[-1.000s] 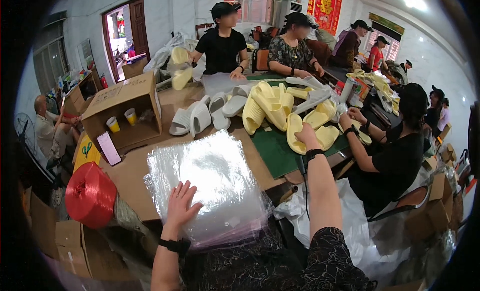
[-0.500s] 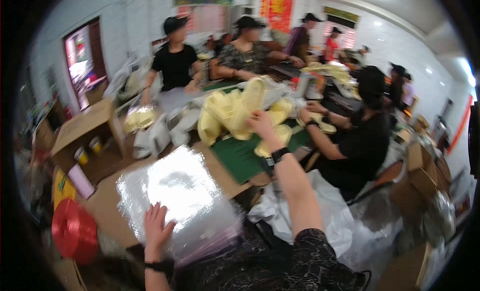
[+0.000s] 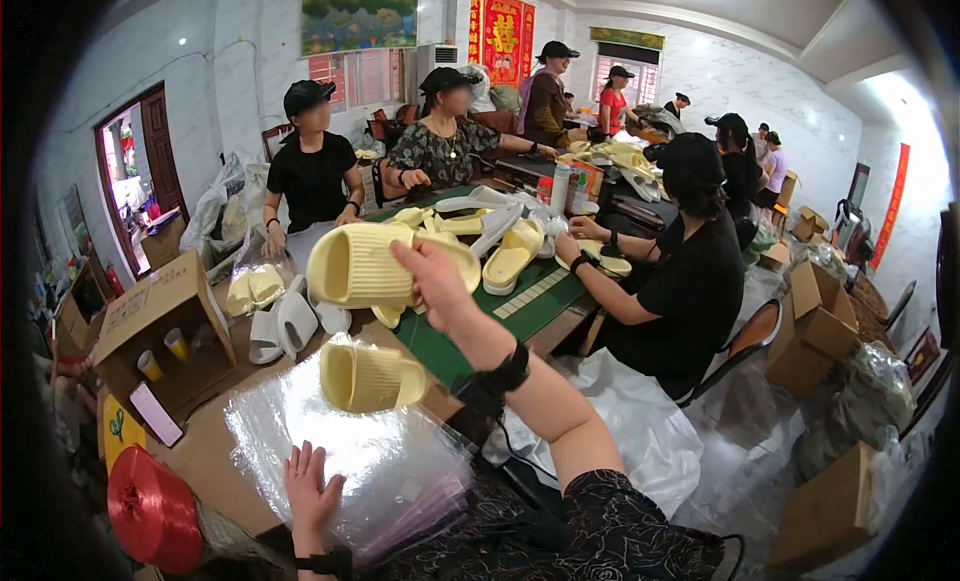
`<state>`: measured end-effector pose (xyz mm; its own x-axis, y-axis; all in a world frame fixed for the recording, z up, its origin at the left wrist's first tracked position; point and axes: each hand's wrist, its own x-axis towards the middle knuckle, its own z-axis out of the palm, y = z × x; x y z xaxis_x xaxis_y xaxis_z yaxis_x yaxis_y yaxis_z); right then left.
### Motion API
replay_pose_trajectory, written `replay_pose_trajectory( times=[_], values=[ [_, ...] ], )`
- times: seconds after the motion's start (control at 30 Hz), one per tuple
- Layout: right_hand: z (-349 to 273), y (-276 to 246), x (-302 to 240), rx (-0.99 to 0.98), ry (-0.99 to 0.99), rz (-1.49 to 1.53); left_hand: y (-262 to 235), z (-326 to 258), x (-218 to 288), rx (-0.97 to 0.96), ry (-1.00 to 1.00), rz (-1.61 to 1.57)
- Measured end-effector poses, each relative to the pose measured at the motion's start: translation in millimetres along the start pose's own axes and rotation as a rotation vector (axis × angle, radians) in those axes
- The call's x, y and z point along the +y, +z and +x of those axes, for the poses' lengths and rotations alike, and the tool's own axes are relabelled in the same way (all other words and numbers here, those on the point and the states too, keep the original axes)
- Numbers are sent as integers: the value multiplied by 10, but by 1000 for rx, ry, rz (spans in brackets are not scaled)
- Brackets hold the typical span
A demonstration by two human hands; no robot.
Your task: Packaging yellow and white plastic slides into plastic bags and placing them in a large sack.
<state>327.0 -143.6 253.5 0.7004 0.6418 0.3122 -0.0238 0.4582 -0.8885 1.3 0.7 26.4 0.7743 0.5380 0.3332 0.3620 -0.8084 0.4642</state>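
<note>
To the left of the stack of clear, shiny plastic sheets [image 3: 400,466] is a round red spool of glossy plastic twine [image 3: 153,509], apparently kept at the side to leave the sheets uncovered. Beyond it, also left of the stack, a pale-screened phone [image 3: 156,414] leans by a brown cardboard box [image 3: 165,299] on its side, whose opening shelters two yellow-and-white cups [image 3: 150,365], perhaps out of the way of spills.

On the stack's near left part, the left hand [image 3: 312,486] lies flat, fingers spread and gripping nothing, probably to keep the slippery sheets from sliding. Over the stack's far part is a pale yellow ribbed slipper [image 3: 368,378]; whether it touches the sheets, I cannot tell. Above and beyond the stack, the right hand [image 3: 438,286] is closed round the middle of another pale yellow slipper with a ribbed strap [image 3: 355,269], a hold that seems to balance its weight.

Right of and beyond the stack, a green cutting mat [image 3: 565,303] carries more slippers, likely within easy reach.
</note>
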Motion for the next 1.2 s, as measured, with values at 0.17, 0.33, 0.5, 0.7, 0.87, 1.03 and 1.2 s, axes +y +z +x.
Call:
replay_pose_trajectory(
  times=[0.17,0.33,0.5,0.7,0.87,1.03,1.2],
  values=[
    [-404,579,235,-76,357,288,6,22,-19,2,40,13],
    [-684,1070,755,-102,411,431,-92,99,219,75,29,-353],
    [-608,1298,1424,88,280,430,54,34,32,89,14,-310],
    [-277,922,2367,228,56,152,99,21,-119,125,137,-77],
    [-398,692,2408,163,216,-34,23,6,51,131,46,-105],
    [-460,596,2346,-87,61,-539,3,40,52,107,90,-115],
    [-287,415,2177,-594,62,-893,19,95,55,87,118,-134]
  ],
)
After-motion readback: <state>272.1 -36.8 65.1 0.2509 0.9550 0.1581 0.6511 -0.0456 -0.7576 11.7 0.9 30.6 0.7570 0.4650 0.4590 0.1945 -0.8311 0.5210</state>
